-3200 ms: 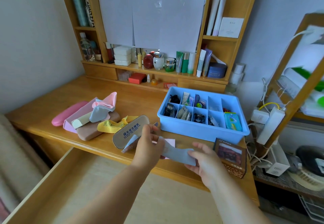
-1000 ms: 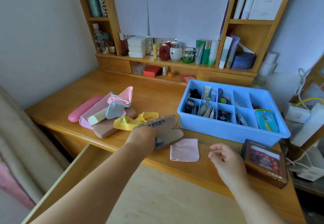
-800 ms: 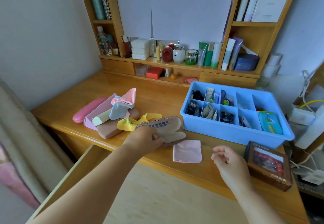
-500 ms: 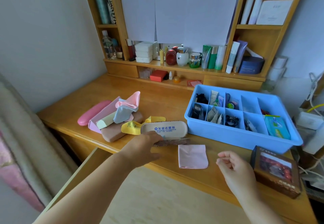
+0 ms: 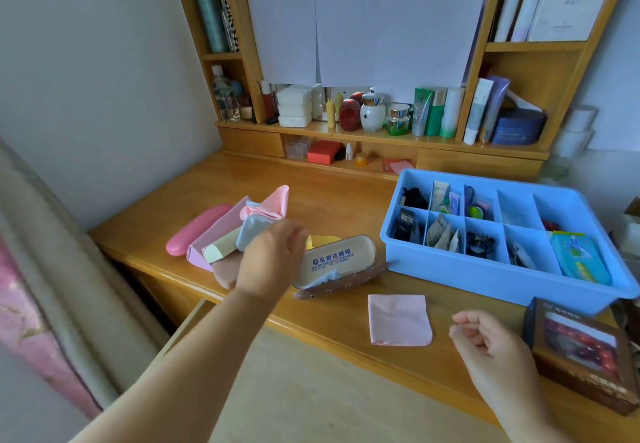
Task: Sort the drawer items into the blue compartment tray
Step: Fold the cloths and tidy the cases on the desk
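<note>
1. The wooden desk [image 5: 339,200] carries everything; its open drawer [image 5: 311,390] sits under the front edge.
2. The blue compartment tray [image 5: 485,272] stands toward the desk's right edge, several of its compartments holding small items.
3. The glasses case [image 5: 337,262] lies near the front edge, left of the tray, with a bit of blue cloth poking from its seam.
4. The left hand [image 5: 270,259] hovers above the case's left end, fingers loosely bent, holding nothing.
5. The right hand [image 5: 491,349] hangs over the front edge, fingers loosely curled and empty.
6. The pink cloth [image 5: 398,319] lies flat between the hands.
</note>
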`<state>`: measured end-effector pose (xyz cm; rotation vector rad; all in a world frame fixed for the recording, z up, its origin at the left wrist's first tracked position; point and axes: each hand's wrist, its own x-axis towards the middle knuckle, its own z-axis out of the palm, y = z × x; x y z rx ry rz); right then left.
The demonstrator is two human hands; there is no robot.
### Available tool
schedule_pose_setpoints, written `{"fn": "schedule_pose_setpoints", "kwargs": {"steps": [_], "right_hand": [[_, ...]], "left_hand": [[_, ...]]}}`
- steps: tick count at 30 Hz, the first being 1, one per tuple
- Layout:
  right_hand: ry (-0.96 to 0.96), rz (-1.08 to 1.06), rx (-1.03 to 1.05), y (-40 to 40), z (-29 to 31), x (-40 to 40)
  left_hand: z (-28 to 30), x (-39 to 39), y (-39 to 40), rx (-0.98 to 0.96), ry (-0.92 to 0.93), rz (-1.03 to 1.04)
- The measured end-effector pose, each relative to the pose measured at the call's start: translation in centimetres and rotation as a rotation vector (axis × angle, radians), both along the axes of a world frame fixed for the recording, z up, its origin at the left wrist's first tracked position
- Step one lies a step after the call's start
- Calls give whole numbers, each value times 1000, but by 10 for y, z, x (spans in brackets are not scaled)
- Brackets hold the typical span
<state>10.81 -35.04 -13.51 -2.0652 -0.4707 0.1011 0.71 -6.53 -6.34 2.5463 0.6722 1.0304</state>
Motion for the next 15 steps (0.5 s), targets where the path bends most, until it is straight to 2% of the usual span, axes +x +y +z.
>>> {"fn": "schedule_pose_setpoints", "kwargs": {"steps": [1,2,5,8,10,13,15], "right_hand": [[0,-2,0,0,0,0],[-1,-2,0,0,0,0],[-8,3,3,-1,1,0],[-5,16,2,-2,-1,0],[-5,19,7,-2,-1,0],[-4,9,13,-1,1,0],[54,8,40,-1,5,0]], "left_hand": [[4,4,13,-24,-11,23],[7,9,26,-25,67,33],[7,28,52,40,536,92],[6,43,62,112,764,162],[12,44,64,153,685,157],[34,36,57,99,199,40],[55,31,39,-39,-44,-12]]}}
